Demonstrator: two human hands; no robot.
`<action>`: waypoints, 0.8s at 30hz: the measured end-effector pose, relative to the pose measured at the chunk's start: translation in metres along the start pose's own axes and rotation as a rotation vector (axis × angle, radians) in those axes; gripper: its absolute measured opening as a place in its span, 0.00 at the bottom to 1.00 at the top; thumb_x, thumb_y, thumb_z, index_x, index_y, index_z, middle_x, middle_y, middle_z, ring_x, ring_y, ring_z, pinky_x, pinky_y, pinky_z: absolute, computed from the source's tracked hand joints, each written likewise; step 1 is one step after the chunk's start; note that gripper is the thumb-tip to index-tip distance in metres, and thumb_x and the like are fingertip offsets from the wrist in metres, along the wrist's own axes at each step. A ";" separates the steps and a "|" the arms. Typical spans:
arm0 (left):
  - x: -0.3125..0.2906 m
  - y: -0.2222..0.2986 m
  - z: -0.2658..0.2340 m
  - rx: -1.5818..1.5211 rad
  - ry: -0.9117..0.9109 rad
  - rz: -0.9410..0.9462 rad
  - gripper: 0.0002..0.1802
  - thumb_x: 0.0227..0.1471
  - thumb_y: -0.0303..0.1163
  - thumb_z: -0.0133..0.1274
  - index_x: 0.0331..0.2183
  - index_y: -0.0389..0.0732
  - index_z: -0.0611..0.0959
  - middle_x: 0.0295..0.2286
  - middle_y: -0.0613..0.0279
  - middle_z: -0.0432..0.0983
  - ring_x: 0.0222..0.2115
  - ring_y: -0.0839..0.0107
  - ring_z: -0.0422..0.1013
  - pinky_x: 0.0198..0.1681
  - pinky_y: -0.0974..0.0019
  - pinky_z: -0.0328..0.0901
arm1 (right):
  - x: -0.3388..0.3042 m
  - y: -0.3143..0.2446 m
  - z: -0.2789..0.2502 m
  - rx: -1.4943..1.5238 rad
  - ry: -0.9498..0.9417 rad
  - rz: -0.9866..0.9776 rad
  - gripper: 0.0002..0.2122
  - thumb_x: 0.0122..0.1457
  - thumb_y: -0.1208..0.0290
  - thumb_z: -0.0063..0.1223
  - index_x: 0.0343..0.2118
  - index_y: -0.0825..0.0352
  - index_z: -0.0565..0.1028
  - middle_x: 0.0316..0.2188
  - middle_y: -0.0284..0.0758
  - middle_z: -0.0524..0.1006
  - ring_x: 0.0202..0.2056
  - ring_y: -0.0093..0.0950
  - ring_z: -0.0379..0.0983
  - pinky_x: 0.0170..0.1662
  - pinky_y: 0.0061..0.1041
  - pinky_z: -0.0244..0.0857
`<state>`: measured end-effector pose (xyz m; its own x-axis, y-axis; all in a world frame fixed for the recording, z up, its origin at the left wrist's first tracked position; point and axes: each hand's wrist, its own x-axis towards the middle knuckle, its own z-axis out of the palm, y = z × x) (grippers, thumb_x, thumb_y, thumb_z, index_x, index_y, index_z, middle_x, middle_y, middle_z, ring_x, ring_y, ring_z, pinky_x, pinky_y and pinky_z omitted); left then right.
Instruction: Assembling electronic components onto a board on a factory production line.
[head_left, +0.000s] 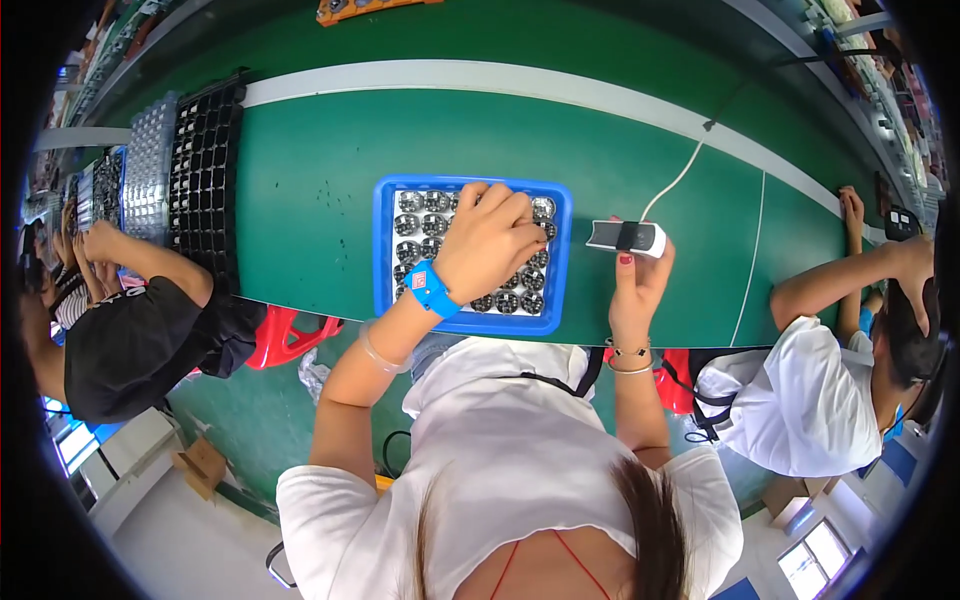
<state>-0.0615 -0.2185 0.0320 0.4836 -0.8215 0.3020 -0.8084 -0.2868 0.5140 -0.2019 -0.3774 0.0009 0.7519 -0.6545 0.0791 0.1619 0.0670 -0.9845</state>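
A blue tray (384, 250) on the green table holds rows of round, shiny metallic parts (435, 223) on a white liner. Over its middle my left hand (490, 240) reaches down, fingers bent and drawn together among the parts. Whatever sits between those fingertips is hidden. To the right of the tray, my right hand (643, 285) grips a small white-and-grey corded device (628, 236) with a black band around it, thumb at its near side. A white cable (672, 188) runs from it toward the back of the table.
Stacked black gridded trays (205, 180) and clear trays (150, 170) stand at the left end of the table. A white rail (480, 76) borders its far side. An orange piece (365, 8) lies beyond. People sit to the left (130, 340) and right (790, 400).
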 end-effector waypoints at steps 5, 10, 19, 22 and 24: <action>-0.005 -0.002 -0.002 0.002 -0.006 -0.018 0.08 0.38 0.35 0.63 0.25 0.47 0.83 0.26 0.70 0.64 0.32 0.68 0.63 0.43 0.59 0.54 | -0.007 0.001 -0.007 -0.131 -0.244 -0.035 0.19 0.59 0.75 0.52 0.52 0.67 0.61 0.47 0.45 0.72 0.50 0.34 0.70 0.53 0.31 0.62; -0.015 0.012 -0.010 -0.033 0.016 -0.044 0.08 0.37 0.35 0.63 0.24 0.47 0.82 0.26 0.69 0.63 0.33 0.67 0.63 0.43 0.59 0.55 | -0.010 0.000 -0.003 -0.220 -0.282 -0.103 0.18 0.52 0.82 0.55 0.47 0.67 0.68 0.44 0.41 0.75 0.45 0.34 0.71 0.51 0.31 0.62; -0.020 0.019 -0.002 -0.046 0.078 0.040 0.07 0.38 0.35 0.62 0.24 0.47 0.82 0.24 0.69 0.62 0.32 0.68 0.64 0.43 0.59 0.56 | -0.006 -0.009 -0.002 -0.425 -0.453 -0.218 0.18 0.51 0.80 0.56 0.47 0.66 0.69 0.45 0.42 0.76 0.48 0.37 0.69 0.53 0.33 0.60; -0.020 0.020 -0.002 -0.078 0.103 0.008 0.06 0.37 0.34 0.62 0.23 0.47 0.82 0.24 0.69 0.62 0.31 0.68 0.64 0.44 0.59 0.56 | -0.005 -0.010 -0.003 -0.449 -0.472 -0.224 0.18 0.52 0.79 0.56 0.47 0.66 0.69 0.46 0.43 0.75 0.48 0.36 0.69 0.53 0.33 0.60; -0.020 0.020 -0.004 -0.051 0.074 -0.013 0.06 0.38 0.35 0.62 0.23 0.47 0.82 0.24 0.69 0.63 0.32 0.68 0.64 0.44 0.59 0.56 | -0.008 -0.006 -0.005 -0.413 -0.454 -0.190 0.18 0.53 0.79 0.55 0.47 0.66 0.68 0.47 0.44 0.74 0.49 0.35 0.69 0.54 0.33 0.60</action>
<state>-0.0858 -0.2060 0.0391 0.5184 -0.7791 0.3525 -0.7850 -0.2702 0.5574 -0.2118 -0.3764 0.0055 0.9446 -0.2367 0.2276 0.1279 -0.3735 -0.9188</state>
